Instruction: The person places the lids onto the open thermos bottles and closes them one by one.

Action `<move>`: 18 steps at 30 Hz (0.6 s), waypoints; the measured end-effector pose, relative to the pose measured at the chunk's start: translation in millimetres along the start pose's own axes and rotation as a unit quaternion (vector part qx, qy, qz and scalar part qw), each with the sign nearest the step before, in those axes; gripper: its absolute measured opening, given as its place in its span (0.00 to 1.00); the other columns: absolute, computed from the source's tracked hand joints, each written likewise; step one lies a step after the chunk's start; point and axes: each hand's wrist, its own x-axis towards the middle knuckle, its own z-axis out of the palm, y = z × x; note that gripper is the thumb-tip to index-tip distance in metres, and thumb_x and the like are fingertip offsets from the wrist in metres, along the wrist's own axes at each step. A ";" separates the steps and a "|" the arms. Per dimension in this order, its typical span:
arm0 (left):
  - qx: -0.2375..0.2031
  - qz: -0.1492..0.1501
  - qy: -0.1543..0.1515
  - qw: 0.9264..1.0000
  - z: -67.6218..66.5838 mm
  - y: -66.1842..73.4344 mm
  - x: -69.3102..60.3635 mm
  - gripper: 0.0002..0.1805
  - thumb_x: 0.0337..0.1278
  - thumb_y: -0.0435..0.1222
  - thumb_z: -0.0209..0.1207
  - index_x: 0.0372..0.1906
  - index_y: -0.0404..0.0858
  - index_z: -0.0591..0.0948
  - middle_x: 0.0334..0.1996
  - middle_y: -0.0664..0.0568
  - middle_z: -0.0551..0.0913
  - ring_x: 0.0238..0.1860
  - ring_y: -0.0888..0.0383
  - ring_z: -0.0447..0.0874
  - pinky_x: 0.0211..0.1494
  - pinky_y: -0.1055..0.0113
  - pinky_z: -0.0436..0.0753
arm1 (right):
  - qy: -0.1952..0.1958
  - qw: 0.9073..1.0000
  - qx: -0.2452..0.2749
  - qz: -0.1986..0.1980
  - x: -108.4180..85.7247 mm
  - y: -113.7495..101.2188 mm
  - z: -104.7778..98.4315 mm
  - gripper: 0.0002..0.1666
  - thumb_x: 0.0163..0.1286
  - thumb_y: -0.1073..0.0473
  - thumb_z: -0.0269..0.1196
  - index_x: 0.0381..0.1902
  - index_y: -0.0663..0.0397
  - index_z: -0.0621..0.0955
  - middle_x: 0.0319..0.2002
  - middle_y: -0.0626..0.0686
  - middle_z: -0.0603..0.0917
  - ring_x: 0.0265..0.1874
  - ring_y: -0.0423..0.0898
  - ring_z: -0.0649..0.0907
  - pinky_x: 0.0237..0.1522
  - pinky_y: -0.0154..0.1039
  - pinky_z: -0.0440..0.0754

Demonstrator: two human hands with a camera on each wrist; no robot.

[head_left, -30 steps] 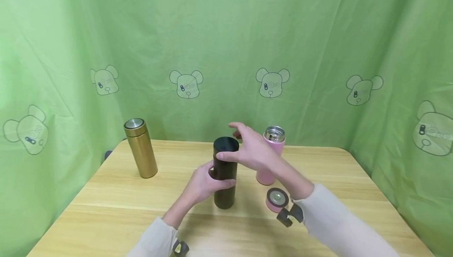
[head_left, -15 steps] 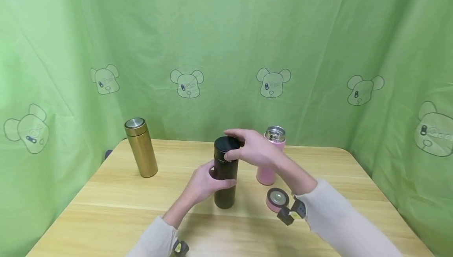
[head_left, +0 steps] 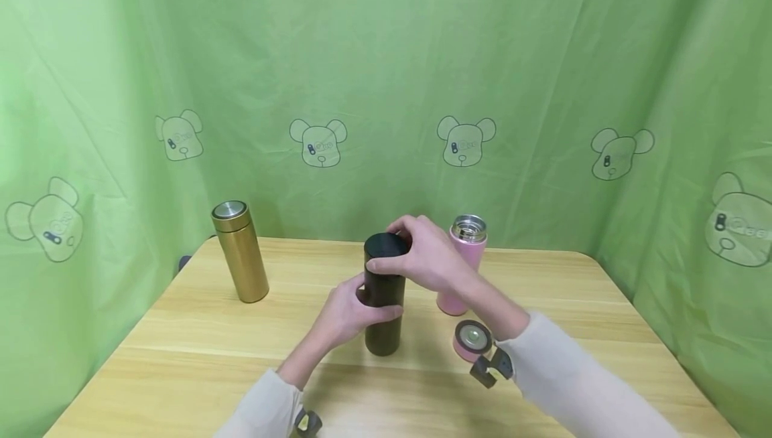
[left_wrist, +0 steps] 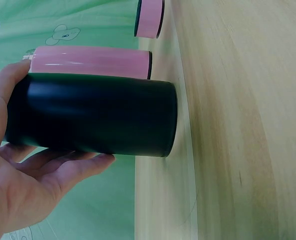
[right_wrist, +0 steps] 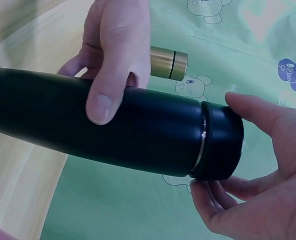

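Observation:
An upright black bottle (head_left: 383,331) stands on the wooden table, and my left hand (head_left: 346,314) grips its body, thumb across the front. Around its black lid (head_left: 384,245) are the thumb and fingers of my right hand (head_left: 431,257). In the right wrist view a thin silvery line shows between the lid (right_wrist: 222,142) and the bottle's body (right_wrist: 148,130); the right hand (right_wrist: 267,175) pinches the lid's sides. The left wrist view has the left hand (left_wrist: 33,185) wrapped round the black bottle (left_wrist: 103,115), its base towards the table.
Right of the black bottle stands a lidless pink bottle (head_left: 452,297), partly behind my right arm. A pink lid (head_left: 472,339) lies in front of it, near the right wrist's camera mount. A gold bottle (head_left: 242,257) stands at the left; a green curtain (head_left: 386,56) hangs behind.
My right hand's fingers were off the lid's far side a second ago, then closed on it; its grip has since shifted slightly left along the lid's front. The left hand has kept its hold.

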 end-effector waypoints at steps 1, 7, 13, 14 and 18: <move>-0.001 0.000 0.000 1.000 -0.1 0.0 -0.1 0.31 0.41 0.60 0.75 0.52 0.52 0.82 0.41 0.60 0.88 0.42 0.61 0.87 0.50 0.58 0.84 | 0.004 1.000 0.001 0.001 0.0 0.2 0.9 0.37 0.53 0.38 0.75 0.56 0.50 0.80 0.49 0.53 0.79 0.49 0.50 0.78 0.51 0.48 0.79; -0.003 -0.002 -0.001 1.000 0.2 -0.8 -0.1 0.32 0.41 0.60 0.75 0.52 0.52 0.82 0.41 0.60 0.89 0.42 0.60 0.87 0.51 0.58 0.84 | 0.014 1.000 -0.003 0.006 -1.2 0.2 3.6 0.38 0.53 0.38 0.76 0.55 0.52 0.79 0.49 0.54 0.78 0.48 0.51 0.78 0.50 0.48 0.79; -0.003 -0.004 -0.002 1.000 0.4 -1.9 -0.2 0.33 0.41 0.61 0.75 0.53 0.52 0.82 0.42 0.59 0.89 0.43 0.60 0.87 0.51 0.57 0.84 | -0.035 0.999 0.000 0.010 -1.0 -1.7 -5.6 0.46 0.56 0.35 0.74 0.65 0.53 0.74 0.56 0.56 0.77 0.55 0.53 0.78 0.57 0.51 0.79; -0.004 -0.005 -0.001 1.000 0.4 -1.8 -0.2 0.33 0.41 0.61 0.75 0.53 0.52 0.82 0.42 0.59 0.89 0.43 0.60 0.87 0.51 0.57 0.84 | -0.051 0.999 0.006 0.009 -0.7 -1.4 -8.9 0.48 0.56 0.36 0.74 0.68 0.53 0.72 0.59 0.56 0.77 0.57 0.54 0.78 0.60 0.53 0.78; -0.012 -0.007 0.000 1.000 0.3 -2.1 0.4 0.34 0.40 0.60 0.76 0.54 0.52 0.81 0.43 0.58 0.89 0.44 0.59 0.87 0.53 0.55 0.83 | -0.109 0.992 0.058 -0.008 2.9 3.8 -21.3 0.50 0.59 0.46 0.74 0.74 0.53 0.66 0.68 0.59 0.74 0.67 0.59 0.75 0.69 0.58 0.72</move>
